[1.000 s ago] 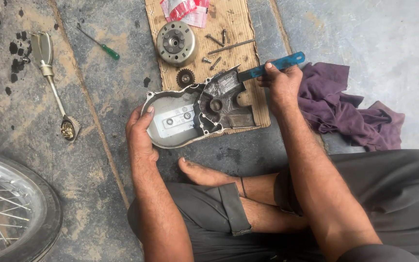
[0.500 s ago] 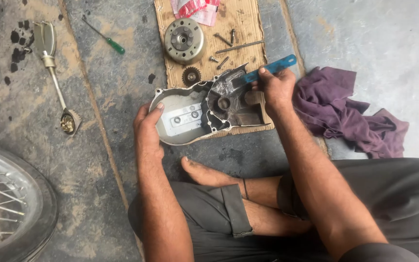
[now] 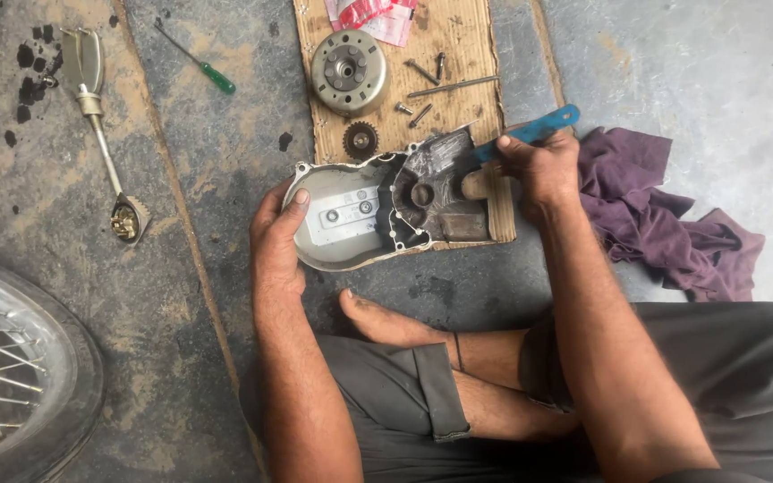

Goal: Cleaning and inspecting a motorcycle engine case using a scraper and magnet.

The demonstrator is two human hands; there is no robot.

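From the head camera I look straight down at a person sitting cross-legged on a stained concrete floor (image 3: 91,295), bare foot (image 3: 386,320) tucked forward between grey trouser legs. In front of the foot lies a metal engine cover (image 3: 378,210), open side up, its left half resting on the floor and its right half on a wooden board (image 3: 458,54). My left hand (image 3: 277,237) cups the cover's rounded left rim, fingers curled around the edge and thumb pressed on the inner face, so it is closed on the cover. My right hand (image 3: 539,170) is wrapped tight around a blue-handled tool (image 3: 530,134); the blue end sticks out above the knuckles, and the working end lies against the dark, greasy right portion of the cover. I cannot tell what kind of tip it has. Farther up the board sit a round flywheel (image 3: 349,60), a small gear (image 3: 361,140) just above the cover, several loose bolts (image 3: 422,89) and a red-and-white packet (image 3: 378,13). A crumpled purple rag (image 3: 664,224) lies right of the right hand. To the left are a green-handled screwdriver (image 3: 199,61), a chrome lever-like part (image 3: 100,125) and, at the lower-left corner, a spoked wheel (image 3: 11,376).
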